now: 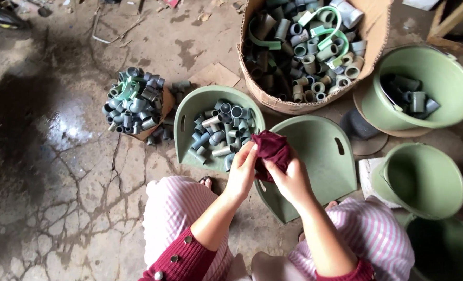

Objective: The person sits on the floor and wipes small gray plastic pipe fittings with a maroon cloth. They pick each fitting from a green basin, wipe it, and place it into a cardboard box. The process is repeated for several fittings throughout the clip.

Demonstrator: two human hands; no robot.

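hands meet over two green plastic scoop trays: left hand (242,169) and right hand (288,177) both clench a crumpled maroon cloth (271,148). left tray (187,117) holds grey pipe fittings (218,130); right tray (320,151) sits bare, while the cardboard box (377,31) remains heaped.

We see one package: a brown cardboard box (273,99) on the concrete floor (60,171) toward its far edge, open at the top, its walls bulged and bent, full of grey and green pipe pieces. A flat scrap of brown cardboard (214,74) lies just beside the box's left wall. We find no labels, signs or screens.
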